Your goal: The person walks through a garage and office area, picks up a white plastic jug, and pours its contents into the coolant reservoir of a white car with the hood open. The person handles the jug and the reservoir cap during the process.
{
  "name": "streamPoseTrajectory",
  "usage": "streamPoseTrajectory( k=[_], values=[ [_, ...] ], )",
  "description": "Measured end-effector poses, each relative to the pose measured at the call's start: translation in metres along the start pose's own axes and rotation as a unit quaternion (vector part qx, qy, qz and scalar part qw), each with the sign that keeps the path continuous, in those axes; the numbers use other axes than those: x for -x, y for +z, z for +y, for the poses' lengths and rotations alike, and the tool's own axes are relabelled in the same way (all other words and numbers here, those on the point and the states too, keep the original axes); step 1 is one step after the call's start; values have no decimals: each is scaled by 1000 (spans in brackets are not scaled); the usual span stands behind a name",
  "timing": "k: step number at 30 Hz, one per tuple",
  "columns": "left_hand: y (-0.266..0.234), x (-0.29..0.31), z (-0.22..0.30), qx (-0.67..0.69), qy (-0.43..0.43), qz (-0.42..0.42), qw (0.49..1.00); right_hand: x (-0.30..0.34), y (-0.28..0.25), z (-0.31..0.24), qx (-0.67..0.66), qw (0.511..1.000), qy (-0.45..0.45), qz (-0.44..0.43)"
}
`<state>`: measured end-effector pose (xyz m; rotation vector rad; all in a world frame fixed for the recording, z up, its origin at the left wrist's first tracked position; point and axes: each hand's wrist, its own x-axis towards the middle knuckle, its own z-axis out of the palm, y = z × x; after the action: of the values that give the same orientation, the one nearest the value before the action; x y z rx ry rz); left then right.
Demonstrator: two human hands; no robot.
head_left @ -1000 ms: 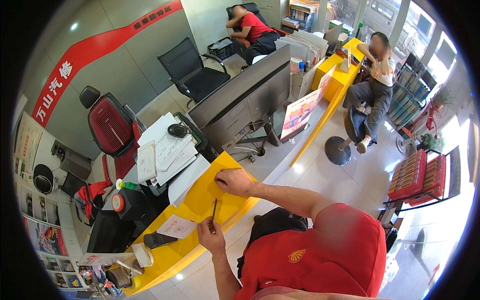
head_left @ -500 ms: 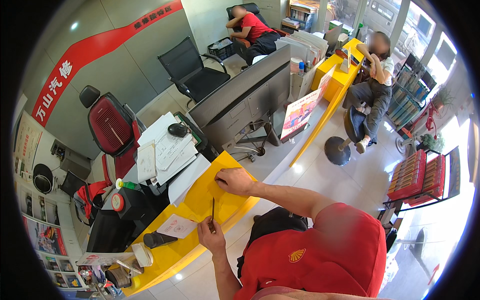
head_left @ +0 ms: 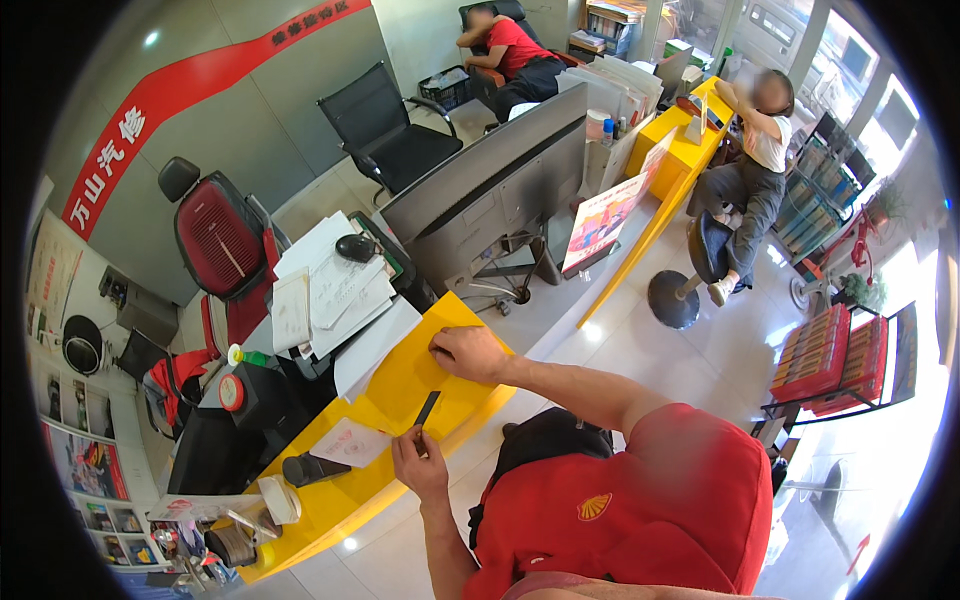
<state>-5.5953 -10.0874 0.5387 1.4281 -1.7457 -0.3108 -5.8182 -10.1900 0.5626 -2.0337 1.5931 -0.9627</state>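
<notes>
A thin, dark, flat strip point(head_left: 427, 411) stands up out of my left hand point(head_left: 420, 464), pinched between thumb and fingers above the front edge of the yellow counter point(head_left: 455, 318). I cannot tell what kind of thing the strip is. My right hand point(head_left: 470, 354) rests on the counter farther along, its fingers curled in loosely and nothing showing in them. Beside my left hand lies a white card with red print point(head_left: 350, 442). A dark cylinder point(head_left: 308, 469) is next to that card, on its left.
Stacked papers point(head_left: 335, 300) with a black mouse point(head_left: 356, 247) sit behind the counter, near a large monitor point(head_left: 490, 205). A black container with a red cap point(head_left: 250, 397) stands at left. One person sits on a stool point(head_left: 675, 298); another leans back in a chair behind.
The strip in my left hand has turned, so more of its flat face shows and it leans right. My right hand keeps its place on the counter.
</notes>
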Motion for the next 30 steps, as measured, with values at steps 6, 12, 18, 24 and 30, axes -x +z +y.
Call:
streamPoseTrajectory(
  k=[6, 12, 18, 24, 30],
  values=[
    [-2, 2, -1, -18, -24, -5, 1000, -2, 2, 1, 16, 1000, 12, -17],
    [-1, -2, -2, -21, 21, 3, 1000, -5, 2, 3, 6, 1000, -23, 18],
    [-5, 0, -3, -78, 66, -8, 995, 2, 6, -1, 9, 1000, -23, 18],
    [-5, -1, 1, -70, 88, -11, 994, 2, 3, 0, -3, 999, -27, 25],
    [1, -11, 4, -55, 116, 12, 992, -8, -4, 4, 1, 999, -15, -31]
  ],
)
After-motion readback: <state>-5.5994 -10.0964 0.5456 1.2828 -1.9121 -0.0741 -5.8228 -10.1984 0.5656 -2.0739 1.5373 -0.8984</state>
